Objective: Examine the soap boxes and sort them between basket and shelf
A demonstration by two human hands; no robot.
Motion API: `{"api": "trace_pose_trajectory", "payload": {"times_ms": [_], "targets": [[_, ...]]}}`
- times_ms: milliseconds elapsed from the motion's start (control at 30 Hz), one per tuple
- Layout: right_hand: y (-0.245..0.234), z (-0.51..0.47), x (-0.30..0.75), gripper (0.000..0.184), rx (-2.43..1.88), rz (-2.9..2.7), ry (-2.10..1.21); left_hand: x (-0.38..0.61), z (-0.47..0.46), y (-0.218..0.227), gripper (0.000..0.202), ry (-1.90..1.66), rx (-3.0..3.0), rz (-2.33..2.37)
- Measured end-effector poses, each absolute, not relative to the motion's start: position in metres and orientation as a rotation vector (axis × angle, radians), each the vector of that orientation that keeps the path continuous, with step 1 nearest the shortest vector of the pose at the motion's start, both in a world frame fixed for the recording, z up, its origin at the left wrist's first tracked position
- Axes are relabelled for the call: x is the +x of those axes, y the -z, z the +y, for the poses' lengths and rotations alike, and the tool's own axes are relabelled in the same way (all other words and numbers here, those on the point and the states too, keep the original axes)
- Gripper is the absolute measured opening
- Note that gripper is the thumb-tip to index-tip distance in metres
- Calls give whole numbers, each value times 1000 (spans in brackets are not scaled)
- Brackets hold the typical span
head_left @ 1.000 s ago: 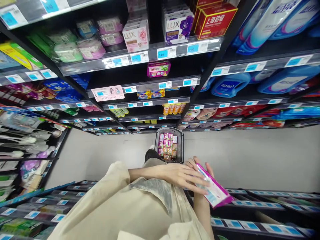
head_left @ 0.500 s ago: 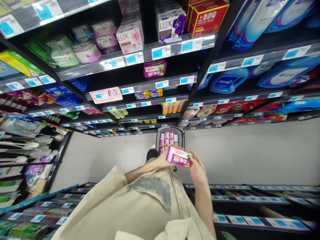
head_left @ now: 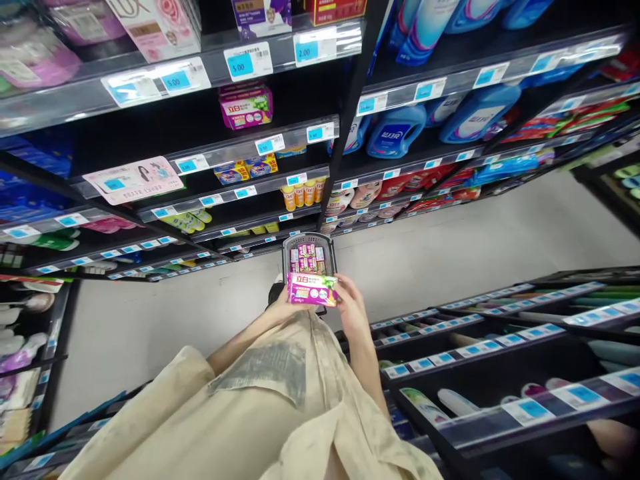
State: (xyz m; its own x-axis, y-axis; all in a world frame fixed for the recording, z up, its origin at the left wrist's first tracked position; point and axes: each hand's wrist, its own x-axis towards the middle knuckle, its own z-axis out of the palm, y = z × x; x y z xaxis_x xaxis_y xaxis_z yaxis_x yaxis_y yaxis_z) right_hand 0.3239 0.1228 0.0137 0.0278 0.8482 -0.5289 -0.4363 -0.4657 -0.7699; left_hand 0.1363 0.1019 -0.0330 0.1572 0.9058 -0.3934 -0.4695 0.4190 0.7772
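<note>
A purple-and-white packet of soap [head_left: 313, 291] is held level in front of my waist, its printed face turned up. My left hand [head_left: 286, 305] is closed on its left end and my right hand [head_left: 350, 303] grips the right end. Just beyond it, on the floor, stands a grey shopping basket [head_left: 285, 257] with several similar purple packets [head_left: 307, 253] inside. The held packet hides the near part of the basket. On a shelf ahead lies a small stack of matching soap packets [head_left: 247, 107].
Shelves ahead carry boxed LUX soap [head_left: 155, 27], yellow bottles [head_left: 303, 193] and blue detergent bottles [head_left: 397, 130]. A pink sign [head_left: 134, 180] sticks out from a shelf edge. Another shelf rack [head_left: 475, 347] stands behind at right. Grey floor [head_left: 400, 260] runs between the racks.
The packet has gone from tilted to nearly level, its front now facing up more squarely. My view has shifted to the right and nearer the shelves. Both hands keep hold of the packet.
</note>
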Motion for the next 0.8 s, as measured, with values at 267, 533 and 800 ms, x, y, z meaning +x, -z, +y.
{"api": "trace_pose_trajectory", "payload": {"times_ms": [267, 533, 800], "targets": [[-17, 121, 325, 53, -1328, -553, -1594, 136, 108, 17, 95, -1062, 594, 890], [-19, 123, 323, 58, -1322, -525, -1564, 137, 107, -2, 100, -1032, 560, 837], [-15, 116, 306, 56, -1379, -561, -1267, 140, 107, -15, 87, -1040, 295, 723]]}}
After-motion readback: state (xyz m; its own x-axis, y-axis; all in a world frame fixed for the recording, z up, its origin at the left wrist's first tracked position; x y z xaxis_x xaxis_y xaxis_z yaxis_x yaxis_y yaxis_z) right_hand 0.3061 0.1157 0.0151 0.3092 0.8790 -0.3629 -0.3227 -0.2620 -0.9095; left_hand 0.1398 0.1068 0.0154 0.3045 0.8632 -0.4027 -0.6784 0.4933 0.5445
